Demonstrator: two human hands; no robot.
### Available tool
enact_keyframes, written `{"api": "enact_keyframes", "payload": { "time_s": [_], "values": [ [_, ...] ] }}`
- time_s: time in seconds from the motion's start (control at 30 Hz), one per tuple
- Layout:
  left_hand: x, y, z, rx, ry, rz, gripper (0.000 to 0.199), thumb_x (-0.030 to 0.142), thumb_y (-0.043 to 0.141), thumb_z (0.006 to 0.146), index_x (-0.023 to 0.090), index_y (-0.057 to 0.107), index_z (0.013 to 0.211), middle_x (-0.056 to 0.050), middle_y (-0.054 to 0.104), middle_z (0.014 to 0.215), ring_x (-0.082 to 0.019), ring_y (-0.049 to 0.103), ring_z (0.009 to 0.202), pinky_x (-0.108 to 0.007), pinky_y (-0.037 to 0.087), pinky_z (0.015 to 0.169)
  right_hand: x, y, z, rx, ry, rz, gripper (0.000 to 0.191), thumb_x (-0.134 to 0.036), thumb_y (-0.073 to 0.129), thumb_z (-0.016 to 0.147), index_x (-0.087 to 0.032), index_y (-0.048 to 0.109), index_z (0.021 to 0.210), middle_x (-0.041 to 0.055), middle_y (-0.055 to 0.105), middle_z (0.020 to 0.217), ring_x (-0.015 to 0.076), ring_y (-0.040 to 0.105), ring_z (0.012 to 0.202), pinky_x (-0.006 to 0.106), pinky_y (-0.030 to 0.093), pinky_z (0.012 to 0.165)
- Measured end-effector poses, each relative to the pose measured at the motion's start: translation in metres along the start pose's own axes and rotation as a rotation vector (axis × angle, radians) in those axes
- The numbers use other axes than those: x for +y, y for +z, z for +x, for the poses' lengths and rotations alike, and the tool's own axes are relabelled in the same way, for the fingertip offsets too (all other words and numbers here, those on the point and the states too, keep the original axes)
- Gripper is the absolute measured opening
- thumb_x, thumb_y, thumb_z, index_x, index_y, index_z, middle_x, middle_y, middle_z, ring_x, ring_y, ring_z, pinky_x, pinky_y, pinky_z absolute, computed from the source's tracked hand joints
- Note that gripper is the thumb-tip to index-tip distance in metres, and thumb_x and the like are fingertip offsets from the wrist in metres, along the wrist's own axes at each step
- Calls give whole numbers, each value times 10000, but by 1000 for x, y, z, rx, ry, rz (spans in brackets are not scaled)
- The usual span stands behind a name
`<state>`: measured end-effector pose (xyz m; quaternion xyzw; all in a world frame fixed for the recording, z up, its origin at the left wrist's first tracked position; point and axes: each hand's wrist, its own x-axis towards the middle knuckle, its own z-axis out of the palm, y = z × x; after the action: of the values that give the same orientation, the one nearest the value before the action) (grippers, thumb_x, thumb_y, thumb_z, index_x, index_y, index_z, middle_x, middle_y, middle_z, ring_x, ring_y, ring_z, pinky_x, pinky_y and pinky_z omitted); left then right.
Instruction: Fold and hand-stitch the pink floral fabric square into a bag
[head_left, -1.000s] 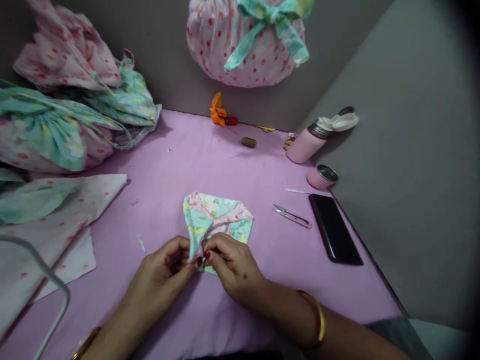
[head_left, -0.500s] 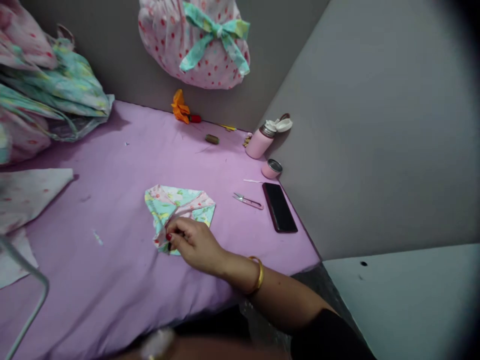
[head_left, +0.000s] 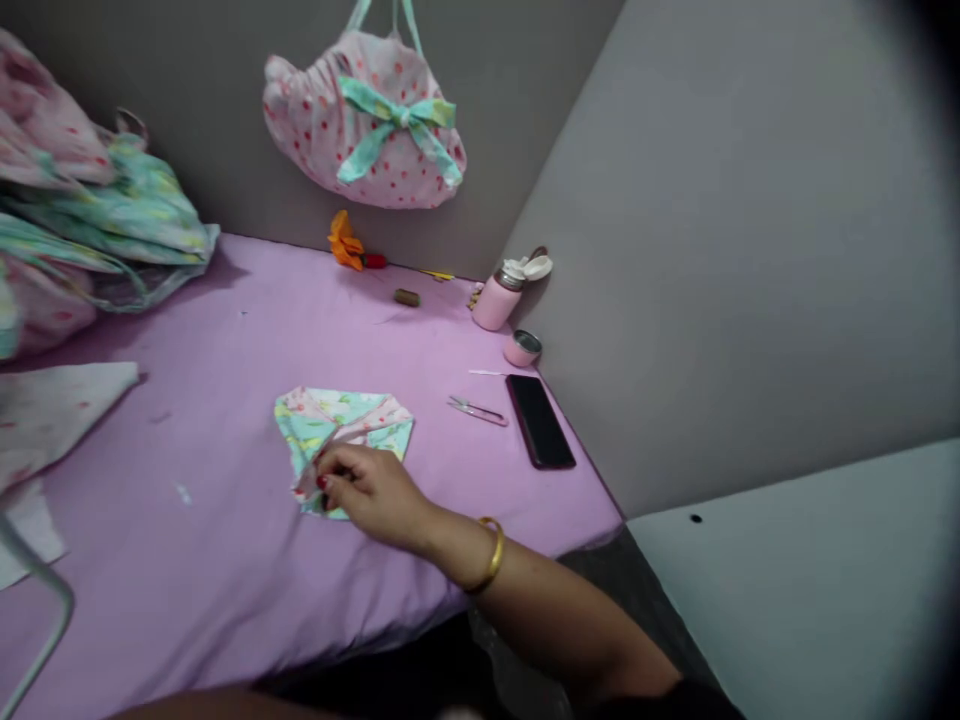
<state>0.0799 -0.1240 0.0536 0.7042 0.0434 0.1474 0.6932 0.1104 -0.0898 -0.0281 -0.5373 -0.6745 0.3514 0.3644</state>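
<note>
My right hand (head_left: 375,495), with a red nail and a gold bangle on the wrist, is closed over the lower left part of a small folded cloth piece (head_left: 382,408). That cloth is mint and pink with a floral print and lies flat on the lilac sheet. My fingertips are pinched together beside a pink fold; what sits between them is too small and shadowed to make out. Only a strip of my other forearm shows along the bottom edge, and my left hand is out of view. Thread snips (head_left: 480,411) lie to the right of the cloth.
A phone (head_left: 541,422), a pink cup lid (head_left: 523,348), an open pink bottle (head_left: 497,303) and a thread spool (head_left: 406,297) lie toward the wall. A dotted pink bag (head_left: 375,130) hangs above. Fabric bags (head_left: 142,215) and white cloth (head_left: 67,410) are on the left, near a metal tube (head_left: 45,630).
The view has shifted slightly, so most things appear lower and farther left. My right hand stays pinched at the cloth. The blurred pale thing by my left forearm has left its earlier place.
</note>
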Motion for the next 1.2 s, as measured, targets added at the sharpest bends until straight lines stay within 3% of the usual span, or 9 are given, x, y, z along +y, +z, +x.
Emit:
{"api": "enact_keyframes", "payload": {
  "time_s": [0.1, 0.17, 0.27, 0.37, 0.5, 0.7, 0.83, 1.07, 1.2],
  "values": [
    [2, 9, -19, 55, -69, 28, 294, 432, 421, 812, 316, 679, 731, 59, 708, 722, -140, 662, 813, -232, 468, 564, 8, 1, 0, -13, 16, 97, 122, -97, 441, 815, -189, 520, 802, -23, 566, 737, 90, 568, 646, 196, 445, 613],
    [-4, -4, -41, 142, -131, 57, 209, 311, 466, 802, 281, 664, 744, 37, 698, 731, -146, 651, 691, -239, 482, 581, 11, 2, -1, -16, 9, 133, 116, -108, 428, 824, -189, 511, 809, -16, 564, 729, 99, 563, 637, 213, 444, 605],
    [-22, -41, -87, 751, -237, 242, 134, 241, 509, 778, 232, 574, 662, 27, 614, 657, -148, 573, 630, -233, 450, 591, 11, 2, -2, -15, 8, 190, 84, -133, 443, 827, -188, 503, 807, -12, 563, 731, 103, 556, 633, 219, 440, 589],
    [-43, -73, -123, 1078, -359, 407, 161, 304, 614, 728, 232, 479, 676, 64, 479, 584, -127, 484, 529, -206, 373, 485, 8, 3, -3, 2, 38, 233, 101, -128, 431, 834, -185, 509, 804, -12, 553, 720, 105, 557, 636, 220, 440, 584],
    [-56, -85, -130, 938, -458, 424, 200, 367, 617, 726, 225, 518, 825, 34, 555, 679, -161, 548, 624, -224, 417, 546, 5, 4, -3, 21, 34, 226, 110, -118, 452, 826, -185, 534, 796, -10, 558, 721, 106, 548, 644, 226, 438, 604],
    [-62, -95, -120, 680, -515, 332, 233, 389, 467, 829, 212, 596, 749, 5, 623, 694, -176, 559, 667, -250, 421, 603, 8, 4, -2, -11, 82, 243, 107, -125, 460, 832, -183, 549, 820, -3, 579, 722, 114, 554, 652, 228, 433, 595],
    [-66, -102, -124, 654, -523, 247, 262, 404, 444, 839, 207, 565, 716, 1, 600, 687, -171, 540, 661, -253, 418, 597, 8, 4, 0, -28, 86, 223, 94, -123, 461, 829, -181, 534, 821, -6, 573, 711, 109, 539, 628, 222, 419, 571],
    [-64, -99, -122, 628, -511, 321, 243, 367, 424, 844, 204, 548, 714, 16, 539, 620, -159, 503, 595, -245, 391, 544, 3, 1, 3, 33, -86, 72, 123, -96, 459, 822, -163, 545, 765, 18, 558, 743, 131, 520, 727, 257, 409, 663],
    [-63, -100, -121, 626, -513, 338, 254, 371, 410, 846, 204, 529, 697, 20, 515, 599, -155, 487, 572, -245, 378, 526, 3, 1, 2, 50, -79, 91, 139, -103, 450, 842, -167, 550, 772, 17, 564, 732, 128, 526, 709, 256, 418, 655]
  ]
}}
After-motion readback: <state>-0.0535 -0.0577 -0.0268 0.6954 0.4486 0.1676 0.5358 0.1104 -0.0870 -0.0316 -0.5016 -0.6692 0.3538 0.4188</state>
